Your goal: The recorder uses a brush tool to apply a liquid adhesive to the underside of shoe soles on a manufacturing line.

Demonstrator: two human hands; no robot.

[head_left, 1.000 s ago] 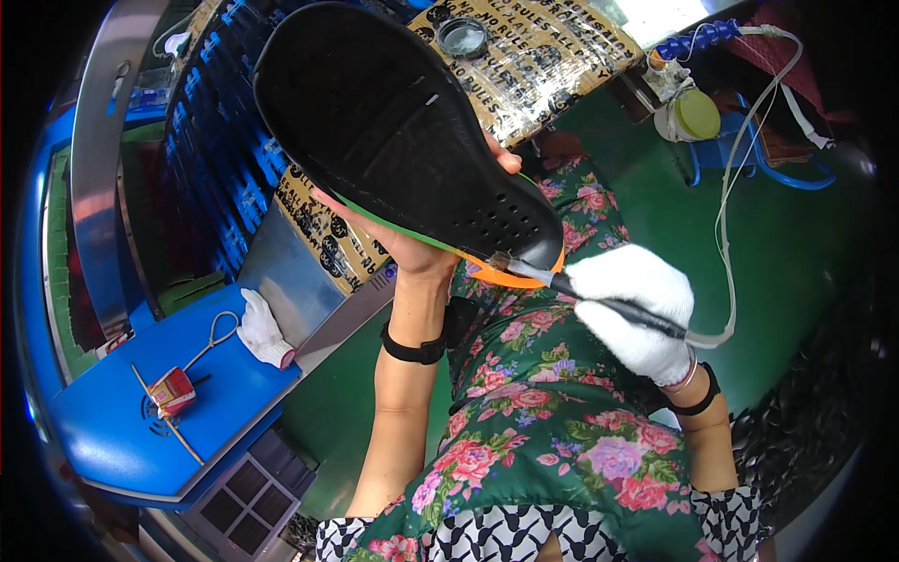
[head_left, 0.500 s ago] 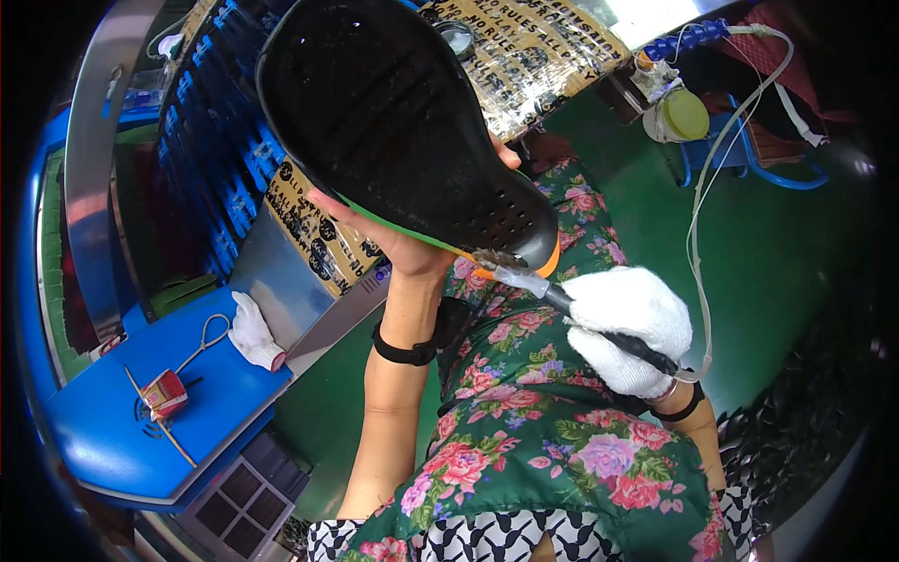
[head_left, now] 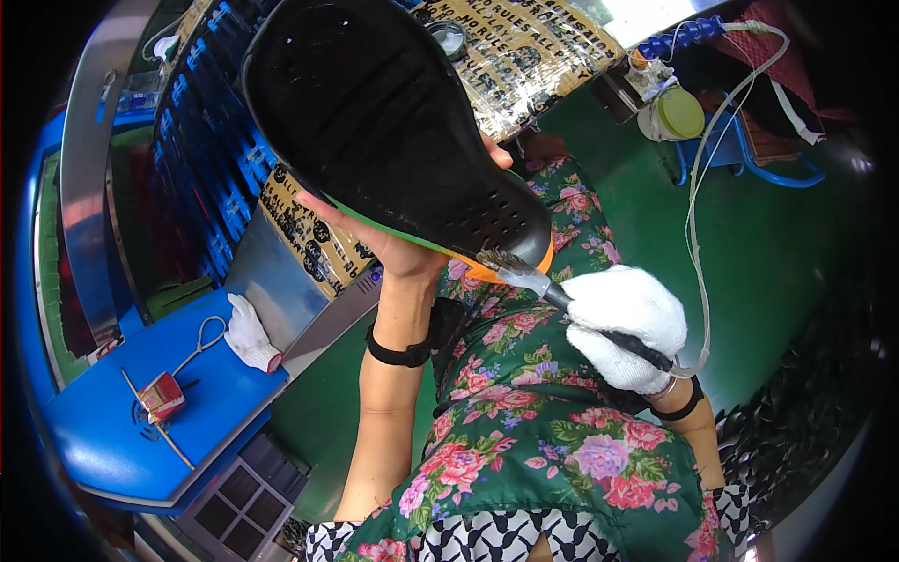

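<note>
My bare left hand [head_left: 409, 255] is wrapped round the underside of a large black shoe sole [head_left: 370, 117], with green and orange along its lower edge. The sole is tilted, with faint ridges across its middle and a cluster of small holes near its narrower end. In my white-gloved right hand [head_left: 626, 314] is a brush [head_left: 554, 294] with a dark handle. Its bristles lie on the sole's narrow end, near the orange edge. A thin clear tube [head_left: 695, 225] runs to the rear of the handle.
A blue surface [head_left: 112, 440] at left holds a white glove [head_left: 249, 335] and a red box [head_left: 163, 397] with a stick. Blue racks [head_left: 201, 155] and a taped ledge [head_left: 524, 66] stand behind the sole. A yellow-lidded container [head_left: 681, 112] is at upper right.
The sole and my left hand have shifted slightly left. The brush bristles have moved a little further onto the sole's face from its orange edge.
</note>
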